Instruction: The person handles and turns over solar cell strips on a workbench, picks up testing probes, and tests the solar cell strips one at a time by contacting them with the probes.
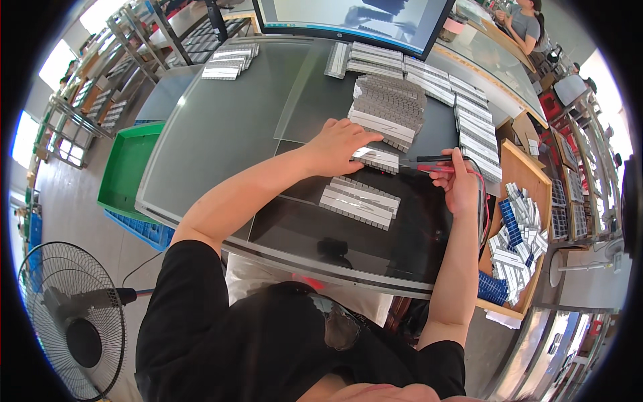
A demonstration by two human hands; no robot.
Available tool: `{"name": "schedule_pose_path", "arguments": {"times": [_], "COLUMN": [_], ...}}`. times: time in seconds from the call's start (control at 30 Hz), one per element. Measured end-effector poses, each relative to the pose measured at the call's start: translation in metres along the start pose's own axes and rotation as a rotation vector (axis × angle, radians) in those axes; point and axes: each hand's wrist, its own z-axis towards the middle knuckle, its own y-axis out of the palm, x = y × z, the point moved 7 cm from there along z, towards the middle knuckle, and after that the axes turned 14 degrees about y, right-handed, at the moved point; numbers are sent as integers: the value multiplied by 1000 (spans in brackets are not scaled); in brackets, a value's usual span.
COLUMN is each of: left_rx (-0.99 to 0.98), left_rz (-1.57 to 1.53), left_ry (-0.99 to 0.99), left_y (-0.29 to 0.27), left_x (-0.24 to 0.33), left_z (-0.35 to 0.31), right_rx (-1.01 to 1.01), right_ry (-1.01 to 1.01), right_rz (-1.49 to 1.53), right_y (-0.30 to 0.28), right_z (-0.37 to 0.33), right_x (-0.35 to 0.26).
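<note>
Black shirt (pixel 261 342) fills the foreground as the left hand (pixel 338 146) lies spread over a pale strip (pixel 378 159) on dark glass (pixel 295 231) and the right hand (pixel 459 186) pinches two probes (pixel 432 159) at its end, work seemingly midway, though whether stacks (pixel 387 100) or boxed heap (pixel 512 248) are done is unclear.

A small round logo (pixel 339 35) stands on the lower edge of the monitor (pixel 360 22)

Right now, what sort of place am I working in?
Most likely a factory workshop: near-identical metallic-looking strips lie in rows on a glass-topped table, more are heaped in a wooden box to the right, and a green crate sits to the left.
</note>
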Motion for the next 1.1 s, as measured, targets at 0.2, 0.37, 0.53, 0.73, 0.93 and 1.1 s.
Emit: {"name": "schedule_pose_path", "arguments": {"times": [0.2,0.37,0.53,0.73,0.93,1.1], "left_rx": [-31,-59,-51,-64,-104,-57], "left_rz": [-237,-162,-56,-30,-24,-27], "left_ry": [-12,100,151,182,204,201], "left_y": [-10,-6,5,8,9,4], "left_x": [21,65,75,74,76,69], "left_z": [-5,-32,-35,-28,-25,-19], "right_rx": [-8,-8,-26,-37,-41,-30], "right_ry": [-9,-2,7,16,31,-10], "right_rz": [10,1,-20,-38,-63,-32], "right_y": [-4,-1,0,3,6,7], "right_z": [2,1,2,2,3,-1], "right_x": [1,0,5,6,7,3]}}
